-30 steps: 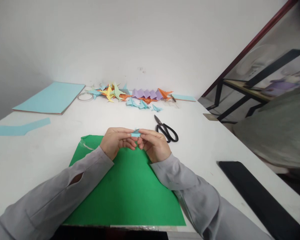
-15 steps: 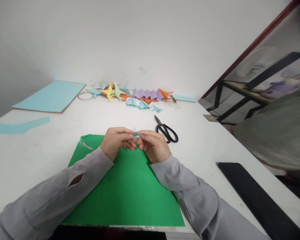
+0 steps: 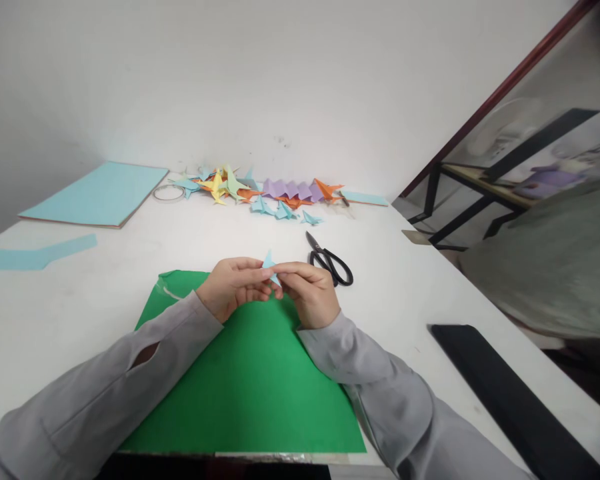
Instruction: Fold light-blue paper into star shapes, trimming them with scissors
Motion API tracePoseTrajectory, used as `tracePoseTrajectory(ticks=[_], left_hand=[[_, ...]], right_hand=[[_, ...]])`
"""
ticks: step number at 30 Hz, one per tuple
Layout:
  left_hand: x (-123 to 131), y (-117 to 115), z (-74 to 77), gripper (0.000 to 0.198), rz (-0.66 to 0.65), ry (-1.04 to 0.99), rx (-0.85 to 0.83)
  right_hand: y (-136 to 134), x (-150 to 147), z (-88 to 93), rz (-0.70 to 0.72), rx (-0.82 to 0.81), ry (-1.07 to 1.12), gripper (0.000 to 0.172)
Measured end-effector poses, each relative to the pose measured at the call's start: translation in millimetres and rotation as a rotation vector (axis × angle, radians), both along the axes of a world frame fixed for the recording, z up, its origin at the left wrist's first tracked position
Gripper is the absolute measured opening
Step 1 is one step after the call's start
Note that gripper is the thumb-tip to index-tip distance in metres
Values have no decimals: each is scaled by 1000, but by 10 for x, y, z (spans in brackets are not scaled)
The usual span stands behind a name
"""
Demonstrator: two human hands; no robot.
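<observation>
Between my two hands is a small light-blue folded paper piece (image 3: 269, 262), with one pointed end up and another point down. My left hand (image 3: 234, 285) pinches it from the left between thumb and fingers. From the right, my right hand (image 3: 310, 290) closes thumb and forefinger at its edge. Both hands are above the far part of a green sheet (image 3: 245, 387). Black-handled scissors (image 3: 334, 265) lie just beyond my right hand, blades pointing away. The fingers hide part of the folded paper.
Folded paper shapes in several colours (image 3: 225, 185) lie along the wall, beside a purple pleated strip (image 3: 293, 189) and a wire ring (image 3: 169, 193). Blue paper sheets (image 3: 100, 193) and a cut blue strip (image 3: 45, 252) are left. A long black bar (image 3: 510, 393) lies right.
The blue folded paper has turned in my fingers, from nearly edge-on to showing a broader face with points up and down. My right-hand fingers have shifted on it. The view has moved slightly.
</observation>
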State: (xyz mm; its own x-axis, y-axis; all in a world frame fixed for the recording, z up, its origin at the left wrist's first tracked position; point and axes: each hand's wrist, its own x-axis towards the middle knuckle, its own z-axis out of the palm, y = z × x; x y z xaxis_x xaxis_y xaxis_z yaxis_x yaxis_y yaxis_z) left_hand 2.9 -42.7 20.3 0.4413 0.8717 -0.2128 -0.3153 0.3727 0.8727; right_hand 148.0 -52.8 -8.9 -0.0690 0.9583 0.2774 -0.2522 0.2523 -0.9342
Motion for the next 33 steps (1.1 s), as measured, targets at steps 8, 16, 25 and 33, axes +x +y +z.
tracePoseTrajectory(ticks=[8, 16, 25, 33], left_hand=[[-12, -8, 16, 13, 101, 117, 198], [-28, 17, 51, 12, 149, 270, 388], [-18, 8, 37, 28, 266, 255, 368], [-25, 26, 24, 24, 182, 263, 326]], right_hand=[[-59, -16, 61, 18, 48, 17, 21], [-54, -29, 117, -73, 32, -161, 15], [-50, -15, 142, 37, -81, -132, 22], [14, -14, 70, 148, -198, -81, 29]])
